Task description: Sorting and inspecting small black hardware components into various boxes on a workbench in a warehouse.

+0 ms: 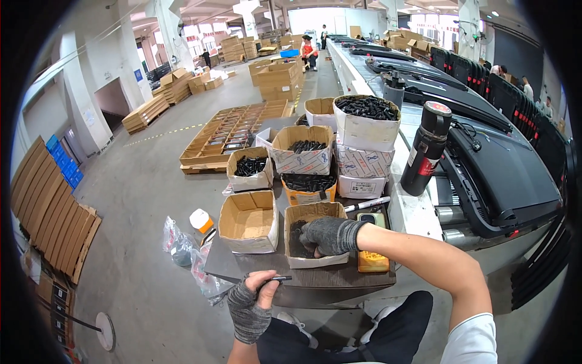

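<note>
My left hand [250, 308], in a grey fingerless glove, pinches a slim black rod-shaped part [280, 278] between thumb and fingers, just off the front edge of the dark table. My right hand [330, 235], gloved in dark grey, reaches down into an open cardboard box [316, 262] that holds small dark parts [297, 238]. Its fingers are curled, and whatever lies between them is hidden. Left of that box stands another open cardboard box [248, 242], whose bottom shows bare. A yellow case [372, 262] lies by my right wrist.
Behind are boxes of black parts, including a stacked white box [367, 130]. A black flask [427, 148] stands on the conveyor edge [409, 212], beside large black panels [506, 164]. A white marker [367, 204] and plastic bags [182, 246] flank the boxes. A person in red [309, 48] is far off.
</note>
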Tool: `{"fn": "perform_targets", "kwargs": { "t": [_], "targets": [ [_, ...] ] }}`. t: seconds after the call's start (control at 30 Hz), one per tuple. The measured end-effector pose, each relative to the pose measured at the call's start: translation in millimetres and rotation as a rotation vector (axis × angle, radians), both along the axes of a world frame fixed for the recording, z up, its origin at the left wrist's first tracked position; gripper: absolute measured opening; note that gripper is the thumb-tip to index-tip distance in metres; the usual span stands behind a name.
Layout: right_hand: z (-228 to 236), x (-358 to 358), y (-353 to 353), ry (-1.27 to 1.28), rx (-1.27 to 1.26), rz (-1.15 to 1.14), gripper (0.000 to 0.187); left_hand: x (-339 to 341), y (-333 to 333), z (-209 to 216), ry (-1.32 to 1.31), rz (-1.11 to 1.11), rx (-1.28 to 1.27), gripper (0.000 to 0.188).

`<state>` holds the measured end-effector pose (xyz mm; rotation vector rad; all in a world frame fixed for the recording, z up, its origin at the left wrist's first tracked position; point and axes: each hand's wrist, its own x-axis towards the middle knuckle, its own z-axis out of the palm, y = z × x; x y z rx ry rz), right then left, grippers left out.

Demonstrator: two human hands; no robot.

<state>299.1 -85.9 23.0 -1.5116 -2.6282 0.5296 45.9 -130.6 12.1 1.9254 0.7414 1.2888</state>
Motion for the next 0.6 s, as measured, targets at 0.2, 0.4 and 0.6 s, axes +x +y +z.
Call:
{"fn": "perform_targets", "kwargs": {
  "t": [0.2,0.4,0.6],
  "targets": [
    [7.4,19.2,2.3,0.403,-0.002,-0.093,0.018,14.0,28.1,11.9,0.034,0.086,-0.071,0.015],
    [41.8,37.7,-1.9,1.003,-0.282,-0.362,0.025,66.8,70.0,29.9,-0.044,-0.003,-0.113,0.015],
    [41.2,38.0,-4.8,1.286,-0.462,-0.622,0.024,92.4,76.4,51.4,-0.012,-0.028,-0.166,0.016]
  ]
}}
